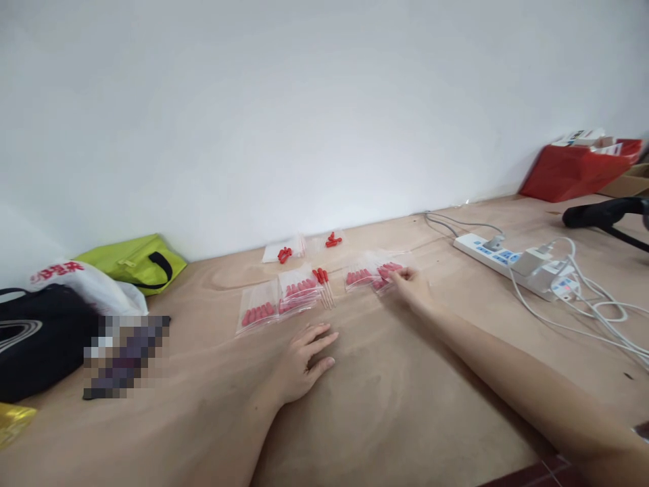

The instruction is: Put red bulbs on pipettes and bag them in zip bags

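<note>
My right hand (pixel 416 289) has its thumb and fingers pinched at the edge of a small clear zip bag (pixel 387 268) of red pieces. Beside that bag lies a similar bag (pixel 359 277). My left hand (pixel 304 362) rests on the board, fingers apart, holding nothing. Beyond it are two more bags, one with a row of red pieces (pixel 258 314) and one fuller (pixel 299 291). Between the bag groups lie several thin sticks with red ends (pixel 323 285). Further back, loose red pieces (pixel 284 255) and another small red pile (pixel 333 239) lie on clear bags.
A white power strip (pixel 481 251) with plugged chargers and tangled white cables (pixel 603 311) lies at right. Behind stands a red bag (pixel 572 172) of boxes, near a black object (pixel 603 215). At left are a yellow-green bag (pixel 136 260), a white plastic bag (pixel 111 291) and a black bag (pixel 45 345).
</note>
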{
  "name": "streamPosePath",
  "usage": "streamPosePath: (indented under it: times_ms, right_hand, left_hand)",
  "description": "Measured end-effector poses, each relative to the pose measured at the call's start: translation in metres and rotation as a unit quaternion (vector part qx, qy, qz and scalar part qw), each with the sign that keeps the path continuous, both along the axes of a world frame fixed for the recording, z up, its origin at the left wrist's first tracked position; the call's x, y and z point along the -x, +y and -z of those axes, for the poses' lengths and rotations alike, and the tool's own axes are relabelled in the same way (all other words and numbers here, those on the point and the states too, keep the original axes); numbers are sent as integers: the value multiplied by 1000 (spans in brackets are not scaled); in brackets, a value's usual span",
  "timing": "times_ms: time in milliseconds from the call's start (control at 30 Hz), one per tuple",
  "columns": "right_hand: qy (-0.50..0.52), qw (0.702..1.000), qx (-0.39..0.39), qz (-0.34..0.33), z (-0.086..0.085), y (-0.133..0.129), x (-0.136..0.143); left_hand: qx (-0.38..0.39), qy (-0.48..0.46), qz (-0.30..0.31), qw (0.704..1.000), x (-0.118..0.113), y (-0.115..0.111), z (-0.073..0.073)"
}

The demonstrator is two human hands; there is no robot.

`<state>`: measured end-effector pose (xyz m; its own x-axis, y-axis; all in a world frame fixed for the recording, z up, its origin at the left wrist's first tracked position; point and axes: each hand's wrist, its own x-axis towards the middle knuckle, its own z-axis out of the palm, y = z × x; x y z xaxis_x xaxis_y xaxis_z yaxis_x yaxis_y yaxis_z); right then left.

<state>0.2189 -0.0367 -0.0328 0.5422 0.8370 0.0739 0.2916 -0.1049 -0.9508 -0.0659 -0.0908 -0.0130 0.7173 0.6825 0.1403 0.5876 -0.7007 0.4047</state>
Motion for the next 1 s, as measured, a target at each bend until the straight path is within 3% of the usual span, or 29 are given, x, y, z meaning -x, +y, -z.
streamPosePath:
  times_ms: [100,200,300,467,567,667,733,867,933,1000]
  right_hand:
    - [-160,978,86,101,-6,17,-39]
    - [-232,951,184,88,-9,39,-66]
    - [-248,937,240,52,-8,55,-76]
    - [-252,943,212,57,-14,60,-76]
    - [-252,959,85,99,-28,51,-65]
    - [-143,977,-145,65,-45,33,-41]
    - [1,983,-183,3,-52,17,-19]
    - [240,955,-76,-156,-48,-23,35]
    - [335,921,21,-198,-40,-43,59]
    - [359,908,57,-209,-34,-60,77]
  left_hand:
    - [-8,-8,3,1000,0,0,0]
    - [-7,-12,4,1000,0,1,0]
    - [0,-7,-3,1000,0,1,1]
    - [8,0,-8,1000,-1,-1,0]
    - [12,6,-11,1000,-1,-2,-1]
    - [9,1,-11,1000,-1,-3,-1]
    - [-6,-19,-18,1000,-1,-3,0]
    - [-92,-114,-74,986,-2,-2,0]
    - [-133,-164,-110,971,-2,-1,-1]
    - [-157,-192,-133,960,-3,0,-1]
